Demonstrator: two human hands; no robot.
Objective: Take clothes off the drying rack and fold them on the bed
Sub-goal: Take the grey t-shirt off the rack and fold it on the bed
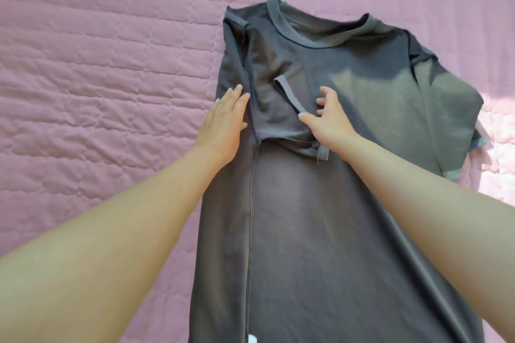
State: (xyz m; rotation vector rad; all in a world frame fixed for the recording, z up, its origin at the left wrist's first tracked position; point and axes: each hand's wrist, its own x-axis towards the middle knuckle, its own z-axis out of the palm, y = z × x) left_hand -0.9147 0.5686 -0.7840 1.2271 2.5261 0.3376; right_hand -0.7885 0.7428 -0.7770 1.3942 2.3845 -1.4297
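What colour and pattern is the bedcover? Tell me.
The bedcover is pink, quilted in brick-like stitched rows; the head view shows it.

A pink quilt [106, 69] fills the view from the near left to the far edge and round to the right. It is stitched in long rows running left to right. Short seams cross the rows and break each one into brick-like blocks, which puff up between the lines. On the left the cloth lies rumpled, with soft creases running across several rows. At the far side it looks smoother and flatter. Along the right edge a patch of bright sunlight [498, 131] falls on it, washing the pink almost to white there.
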